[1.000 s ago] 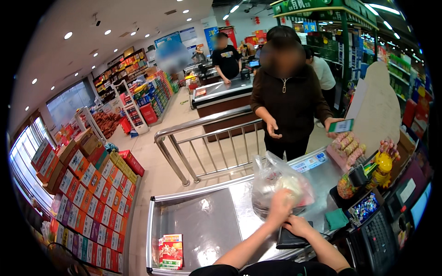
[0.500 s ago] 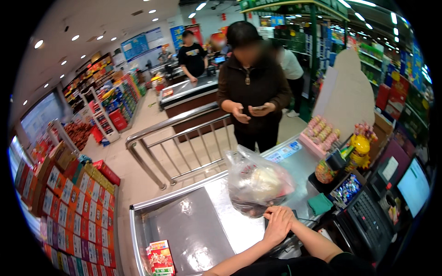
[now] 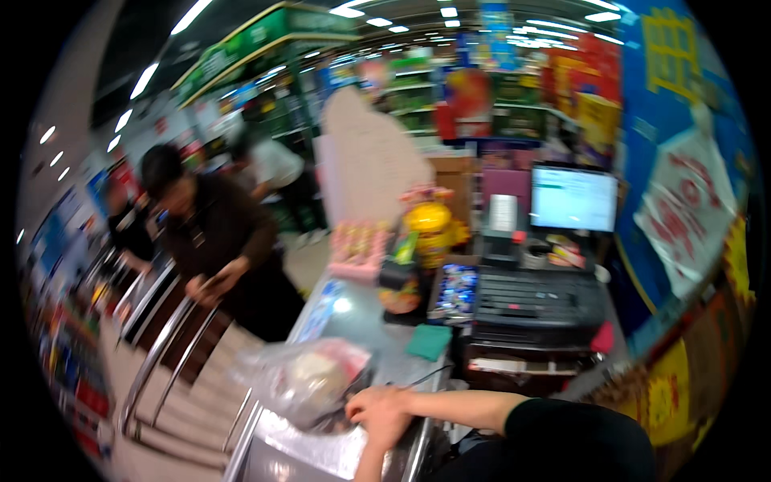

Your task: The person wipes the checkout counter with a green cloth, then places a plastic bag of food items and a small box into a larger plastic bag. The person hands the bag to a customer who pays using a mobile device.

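My left hand (image 3: 385,424) and my right hand (image 3: 379,398) rest one against the other at the near edge of the metal checkout counter. Their fingers overlap and blur together, so whether each is open or closed is unclear. Just left of them sits a clear plastic bag (image 3: 281,373) with a whitish, rounded item (image 3: 312,371) and darker contents inside; the hands are close beside it, and contact is hard to judge. To the right of the bag lies a folded green cloth (image 3: 429,342).
Across the counter a person in a dark top (image 3: 213,229) looks down at a phone, beside a metal railing (image 3: 165,341). On the right stand a black keyboard (image 3: 534,309), a lit monitor (image 3: 574,201), a tray of blue-wrapped sweets (image 3: 458,291) and a pink candy display (image 3: 359,249).
My view has swung to the right, bringing the monitor and keyboard toward the middle. The hands remain together beside the bag. The person opposite still holds the phone.
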{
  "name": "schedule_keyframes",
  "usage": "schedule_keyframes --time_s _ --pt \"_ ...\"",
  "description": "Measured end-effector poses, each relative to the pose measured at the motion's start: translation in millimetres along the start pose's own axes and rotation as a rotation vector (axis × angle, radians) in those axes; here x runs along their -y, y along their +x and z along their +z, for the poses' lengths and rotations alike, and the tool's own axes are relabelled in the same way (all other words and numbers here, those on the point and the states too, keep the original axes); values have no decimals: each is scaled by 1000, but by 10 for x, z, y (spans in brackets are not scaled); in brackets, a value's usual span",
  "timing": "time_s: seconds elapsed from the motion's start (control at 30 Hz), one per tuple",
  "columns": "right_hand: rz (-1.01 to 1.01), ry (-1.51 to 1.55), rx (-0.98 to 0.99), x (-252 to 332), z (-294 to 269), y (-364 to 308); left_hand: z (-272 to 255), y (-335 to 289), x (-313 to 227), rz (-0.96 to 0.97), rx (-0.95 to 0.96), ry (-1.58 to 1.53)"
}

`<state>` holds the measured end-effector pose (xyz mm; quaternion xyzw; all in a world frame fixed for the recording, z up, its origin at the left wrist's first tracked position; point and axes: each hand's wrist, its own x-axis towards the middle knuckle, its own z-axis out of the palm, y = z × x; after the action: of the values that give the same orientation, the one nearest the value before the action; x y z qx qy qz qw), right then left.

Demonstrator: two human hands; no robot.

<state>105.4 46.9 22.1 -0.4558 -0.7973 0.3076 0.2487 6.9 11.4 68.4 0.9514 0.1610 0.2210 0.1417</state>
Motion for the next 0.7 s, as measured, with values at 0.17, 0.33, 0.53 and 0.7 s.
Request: schedule_keyframes --time_s 0.17,0.33,0.53,0.7 --pt "37 -233 -60 2 60 70 -106 -149 462 17 -254 62" --pt "80 -228 -133 63 99 131 277 -838 1302 -310 -193 -454" --pt "145 -287 -131 49 154 -23 -422 -247 178 -765 -524 -590" --pt "408 -1124 -240 -280 826 280 174 -177 366 -730 -145 -117"
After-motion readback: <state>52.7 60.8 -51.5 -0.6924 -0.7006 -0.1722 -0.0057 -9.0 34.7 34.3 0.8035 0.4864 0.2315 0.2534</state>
